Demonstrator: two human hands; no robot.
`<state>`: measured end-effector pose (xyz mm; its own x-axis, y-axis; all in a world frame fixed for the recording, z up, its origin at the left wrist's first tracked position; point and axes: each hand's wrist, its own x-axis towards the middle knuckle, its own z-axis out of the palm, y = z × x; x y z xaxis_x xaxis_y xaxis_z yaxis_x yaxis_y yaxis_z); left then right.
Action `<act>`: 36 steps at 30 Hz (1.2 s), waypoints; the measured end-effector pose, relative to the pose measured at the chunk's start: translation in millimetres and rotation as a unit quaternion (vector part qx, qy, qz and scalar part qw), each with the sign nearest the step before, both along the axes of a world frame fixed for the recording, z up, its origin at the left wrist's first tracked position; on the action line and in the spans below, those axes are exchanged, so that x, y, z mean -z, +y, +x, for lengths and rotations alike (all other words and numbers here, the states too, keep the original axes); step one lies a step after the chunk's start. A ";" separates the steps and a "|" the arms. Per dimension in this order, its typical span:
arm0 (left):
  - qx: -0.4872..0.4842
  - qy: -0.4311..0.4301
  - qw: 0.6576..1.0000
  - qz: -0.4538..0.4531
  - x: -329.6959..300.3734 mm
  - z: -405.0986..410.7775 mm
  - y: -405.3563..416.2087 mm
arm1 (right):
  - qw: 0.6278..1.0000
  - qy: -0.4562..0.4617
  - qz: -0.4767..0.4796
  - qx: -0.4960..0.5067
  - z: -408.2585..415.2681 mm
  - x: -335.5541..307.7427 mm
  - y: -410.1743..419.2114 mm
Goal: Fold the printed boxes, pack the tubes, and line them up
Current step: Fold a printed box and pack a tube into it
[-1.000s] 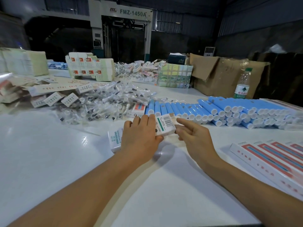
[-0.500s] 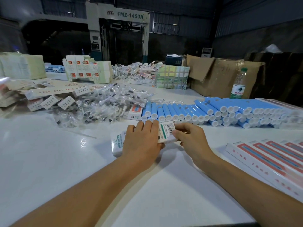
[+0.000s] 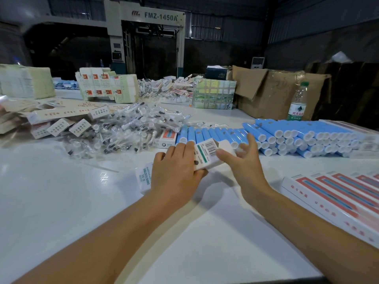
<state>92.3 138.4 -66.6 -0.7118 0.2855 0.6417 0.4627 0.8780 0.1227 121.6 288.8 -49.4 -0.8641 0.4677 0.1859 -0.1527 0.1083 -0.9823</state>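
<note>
Both my hands meet the box (image 3: pixel 207 153): left hand (image 3: pixel 176 173) grips its middle, right hand (image 3: pixel 244 160) lies spread at its end.

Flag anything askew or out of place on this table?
One red-printed box lies alone against the left end of the blue tube row, apart from the lined-up boxes at right. The bagged parts sit in a loose heap spread over the table. Nothing looks damaged.

Both forearms were bare right up to the bottom of the view, with no sleeve showing. The left hand (image 3: pixel 176 171) and right hand (image 3: pixel 244 165) wore no gloves, rings, or watch at either wrist.
</note>
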 end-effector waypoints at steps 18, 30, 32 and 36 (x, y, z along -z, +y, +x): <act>0.030 0.020 0.998 -0.053 8.0 6.3 6.3 | 0.940 0.063 0.333 -0.029 6.4 21.6 -17.1; 0.039 0.027 0.998 -0.038 -3.3 15.1 -0.4 | 0.978 0.035 -0.130 -0.157 6.9 3.3 -8.1; 0.038 0.053 0.997 -0.027 -3.8 16.3 -1.1 | 0.979 0.041 -0.131 -0.151 6.2 2.4 -6.1; 0.050 0.050 0.997 -0.018 -3.0 16.4 -1.2 | 0.980 0.047 -0.121 -0.153 7.0 3.3 -7.8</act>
